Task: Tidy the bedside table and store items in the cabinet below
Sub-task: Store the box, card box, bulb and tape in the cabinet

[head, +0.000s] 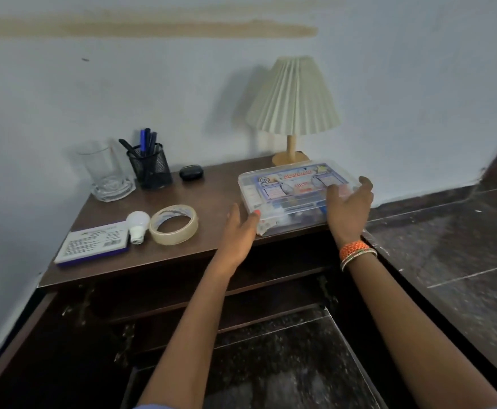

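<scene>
A clear plastic first-aid box (291,188) with a printed label lies on the right side of the dark wooden bedside table (209,187). My left hand (240,230) is at the box's front left corner, fingers spread, a fingertip touching it. My right hand (349,203) reaches over the box's right end, fingers apart, touching or nearly touching the lid. Neither hand has closed around the box. Below the tabletop the cabinet (158,296) stands open, its shelves dark.
On the table's left are a purple-edged booklet (94,243), a white bulb (137,225), a tape roll (173,224), a glass (105,172), a mesh pen holder (150,166) and a black case (191,172). A pleated lamp (294,107) stands behind the box. Open cabinet doors flank my arms.
</scene>
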{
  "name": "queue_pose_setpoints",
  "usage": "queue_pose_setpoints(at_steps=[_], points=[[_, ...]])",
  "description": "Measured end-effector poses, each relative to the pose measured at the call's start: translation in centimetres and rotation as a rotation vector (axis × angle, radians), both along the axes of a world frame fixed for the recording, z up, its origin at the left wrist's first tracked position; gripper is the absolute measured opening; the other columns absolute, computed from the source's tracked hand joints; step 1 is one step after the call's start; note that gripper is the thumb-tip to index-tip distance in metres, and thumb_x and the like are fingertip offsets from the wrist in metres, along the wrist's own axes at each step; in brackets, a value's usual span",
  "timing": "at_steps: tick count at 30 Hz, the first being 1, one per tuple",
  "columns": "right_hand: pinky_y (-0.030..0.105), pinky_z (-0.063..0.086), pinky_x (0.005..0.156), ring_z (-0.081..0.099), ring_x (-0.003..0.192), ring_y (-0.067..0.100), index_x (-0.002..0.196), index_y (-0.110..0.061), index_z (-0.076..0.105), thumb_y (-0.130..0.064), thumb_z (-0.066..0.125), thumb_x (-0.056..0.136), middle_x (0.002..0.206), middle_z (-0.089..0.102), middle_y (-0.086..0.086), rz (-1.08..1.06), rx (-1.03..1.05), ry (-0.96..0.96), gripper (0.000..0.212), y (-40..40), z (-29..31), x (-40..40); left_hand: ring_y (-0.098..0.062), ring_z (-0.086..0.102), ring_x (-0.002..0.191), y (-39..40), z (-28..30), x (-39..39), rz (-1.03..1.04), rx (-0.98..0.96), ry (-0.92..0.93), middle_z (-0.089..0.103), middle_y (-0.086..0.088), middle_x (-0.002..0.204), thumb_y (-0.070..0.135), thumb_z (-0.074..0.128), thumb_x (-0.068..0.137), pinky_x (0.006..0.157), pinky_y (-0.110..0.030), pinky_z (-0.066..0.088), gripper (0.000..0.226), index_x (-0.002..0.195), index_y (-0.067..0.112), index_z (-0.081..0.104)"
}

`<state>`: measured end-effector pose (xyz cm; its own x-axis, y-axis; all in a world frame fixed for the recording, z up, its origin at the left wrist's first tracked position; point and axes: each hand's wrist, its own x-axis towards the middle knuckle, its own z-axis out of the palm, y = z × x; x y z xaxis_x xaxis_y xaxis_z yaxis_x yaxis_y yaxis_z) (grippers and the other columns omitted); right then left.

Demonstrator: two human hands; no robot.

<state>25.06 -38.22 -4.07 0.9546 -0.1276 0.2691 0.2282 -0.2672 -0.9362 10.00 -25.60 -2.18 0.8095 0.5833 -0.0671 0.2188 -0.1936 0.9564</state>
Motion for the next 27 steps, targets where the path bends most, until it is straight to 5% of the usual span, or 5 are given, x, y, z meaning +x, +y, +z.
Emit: queue_pose_setpoints(at_steps=[5, 12, 15, 20, 27], points=[[0.027, 0.053, 0.079, 0.061, 0.105, 0.025, 0.138, -0.005, 0.032, -0.034, 0.065, 0.08, 0.124, 0.058, 0.012, -0.034, 0.195, 0.078, 0.073, 0.1, -0.3, 0.4, -0.015, 0.041, 0.132, -0.4, -0.5, 2.1, -0.011, -0.119, -0.12, 0.05, 0.007, 0.138, 0.043, 0.04, 0.096, 0.113, -0.038, 0.03, 0.044, 0.138, 0.027, 0.041], [0.008, 0.036, 0.055, 0.058, 0.09, 0.018, 0.121, -0.006, 0.045, -0.032, 0.065, 0.084, 0.106, 0.058, 0.003, 0.007, 0.141, 0.051, 0.049, -0.3, -0.2, 0.2, -0.011, 0.058, 0.113, -0.6, -0.7, 2.1, 0.031, -0.244, -0.24, 0.06, 0.003, 0.128, 0.026, 0.045, 0.098, 0.08, -0.017, 0.046, 0.037, 0.135, 0.025, 0.045], [0.015, 0.039, 0.061, 0.055, 0.091, 0.019, 0.124, -0.005, 0.044, -0.03, 0.063, 0.085, 0.108, 0.055, 0.004, 0.065, 0.117, 0.118, 0.05, -0.8, 0.6, 0.3, -0.013, 0.058, 0.113, -0.8, -0.7, 1.9, 0.062, -0.329, -0.258, 0.06, 0.003, 0.128, 0.027, 0.048, 0.096, 0.075, -0.017, 0.044, 0.038, 0.133, 0.026, 0.047], [0.025, 0.039, 0.057, 0.051, 0.076, 0.016, 0.104, -0.009, 0.042, -0.025, 0.061, 0.086, 0.091, 0.051, 0.002, 0.155, 0.238, 0.29, 0.03, -2.4, 2.4, 0.4, -0.018, 0.058, 0.114, -1.2, -0.3, 0.9, 0.098, -0.527, -0.354, 0.062, -0.001, 0.125, 0.019, 0.054, 0.091, 0.109, -0.042, 0.036, 0.042, 0.132, 0.027, 0.047], [0.04, 0.053, 0.068, 0.062, 0.071, 0.026, 0.09, -0.012, 0.058, -0.03, 0.059, 0.065, 0.094, 0.062, 0.009, 0.305, 0.49, 0.496, 0.031, -6.3, 3.9, -2.2, -0.024, 0.062, 0.101, 0.6, 0.8, -2.6, -0.033, -0.705, -0.467, 0.064, -0.005, 0.111, -0.005, 0.052, 0.079, 0.07, -0.037, 0.054, 0.035, 0.102, 0.021, 0.049]])
